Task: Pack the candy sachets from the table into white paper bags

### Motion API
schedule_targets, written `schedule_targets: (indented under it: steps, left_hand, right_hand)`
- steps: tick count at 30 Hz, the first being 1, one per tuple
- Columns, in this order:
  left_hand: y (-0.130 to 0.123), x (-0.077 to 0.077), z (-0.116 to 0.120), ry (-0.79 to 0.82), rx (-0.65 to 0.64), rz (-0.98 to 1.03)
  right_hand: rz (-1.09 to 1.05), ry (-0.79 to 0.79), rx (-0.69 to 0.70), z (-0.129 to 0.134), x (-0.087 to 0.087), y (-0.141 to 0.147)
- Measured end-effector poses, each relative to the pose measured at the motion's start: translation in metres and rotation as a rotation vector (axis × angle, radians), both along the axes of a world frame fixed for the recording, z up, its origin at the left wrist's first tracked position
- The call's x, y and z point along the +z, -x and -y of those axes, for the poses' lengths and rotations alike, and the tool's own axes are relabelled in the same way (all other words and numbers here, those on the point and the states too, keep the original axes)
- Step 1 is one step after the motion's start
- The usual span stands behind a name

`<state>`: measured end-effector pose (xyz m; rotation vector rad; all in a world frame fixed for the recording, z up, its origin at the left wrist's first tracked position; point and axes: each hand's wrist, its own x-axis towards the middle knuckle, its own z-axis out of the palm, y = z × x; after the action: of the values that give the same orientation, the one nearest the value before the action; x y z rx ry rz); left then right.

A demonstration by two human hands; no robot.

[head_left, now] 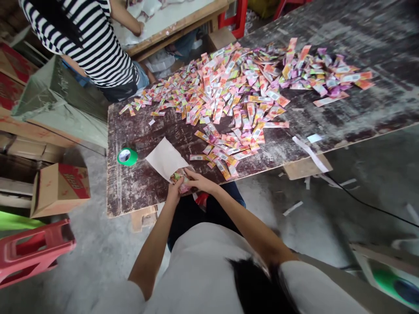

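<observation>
At the near edge of the table, both my hands are closed around a small bunch of colourful printed sachets (183, 186). My left hand (174, 191) grips the bunch from the left, thumb on top. My right hand (199, 180) holds it from the right, fingers reaching over its far side. Directly beyond the bunch lies a white paper piece (166, 158), flat on the table; whether it is a sheet or a bag I cannot tell. A large heap of long, narrow orange, pink and yellow sachets (225, 83) spreads over the table past my right hand.
A green tape roll (127, 157) sits on the dark worn table (131, 192), left of the paper. A person in a striped top (94, 43) works at another table. Cardboard boxes (62, 189) and a red stool (36, 248) stand at left. A white strip (310, 153) hangs over the table edge.
</observation>
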<state>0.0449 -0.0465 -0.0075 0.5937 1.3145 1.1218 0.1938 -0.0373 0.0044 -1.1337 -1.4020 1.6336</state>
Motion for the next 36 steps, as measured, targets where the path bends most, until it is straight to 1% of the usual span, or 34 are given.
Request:
schedule_targets:
  steps: [2,4,6,7,8,9,12,13,16,18,20,21,23,25,26,28,30,32,34,36]
  left_hand:
    - [0.001,0.006,0.007,0.054,0.023,0.04]
    - [0.003,0.011,0.018,0.09,0.031,0.062]
    - [0.003,0.016,0.031,0.119,0.03,0.075]
    - [0.002,0.018,0.039,0.13,0.024,0.078]
    - [0.002,0.02,0.048,0.141,0.007,0.077]
    - [0.001,0.022,0.058,0.152,-0.018,0.072]
    - [0.004,0.027,0.088,0.218,-0.09,0.039]
    - [0.007,0.028,0.098,0.251,-0.103,0.028]
    - [0.022,0.029,0.121,0.329,-0.128,0.037]
    - [0.034,0.029,0.129,0.365,-0.168,0.046]
    - [0.046,0.03,0.132,0.38,-0.221,-0.023]
    - [0.051,0.031,0.132,0.369,-0.257,-0.099]
    - [0.061,0.035,0.135,0.283,-0.349,-0.332]
    - [0.07,0.04,0.144,0.118,-0.491,-0.617]
    - [0.073,0.042,0.152,0.018,-0.574,-0.742]
    - [0.078,0.046,0.168,-0.167,-0.729,-0.889]
    - [0.081,0.048,0.182,-0.273,-0.821,-0.919]
    - [0.082,0.049,0.188,-0.288,-0.839,-0.921]
    - [0.081,0.054,0.183,-0.233,-0.815,-0.906]
    - [0.079,0.066,0.169,-0.153,-0.735,-0.859]
  right_hand:
    - [0.013,-0.041,-0.131,0.011,0.003,-0.003]
    - [0.132,-0.104,-0.298,0.024,0.007,-0.007]
    - [0.286,-0.132,-0.487,0.035,0.01,-0.012]
    - [0.338,-0.127,-0.558,0.04,0.011,-0.015]
    - [0.353,-0.114,-0.586,0.044,0.012,-0.017]
    - [0.33,-0.103,-0.565,0.049,0.011,-0.019]
    - [0.183,-0.105,-0.371,0.068,0.007,-0.025]
    - [0.158,-0.113,-0.329,0.076,0.005,-0.027]
    - [0.135,-0.088,-0.306,0.103,-0.004,-0.032]
    - [0.125,-0.054,-0.312,0.116,-0.01,-0.034]
    - [0.128,-0.042,-0.31,0.123,-0.014,-0.035]
    - [0.135,-0.042,-0.301,0.125,-0.014,-0.036]
    - [0.155,-0.046,-0.282,0.13,-0.012,-0.039]
    - [0.186,-0.05,-0.249,0.14,-0.006,-0.044]
    - [0.203,-0.048,-0.21,0.146,-0.002,-0.047]
    - [0.226,-0.026,-0.099,0.16,0.004,-0.055]
    - [0.236,0.011,0.007,0.171,0.008,-0.062]
    - [0.248,0.031,0.051,0.176,0.01,-0.064]
    - [0.238,0.039,0.032,0.172,0.014,-0.061]
    - [0.149,0.08,-0.056,0.16,0.025,-0.056]
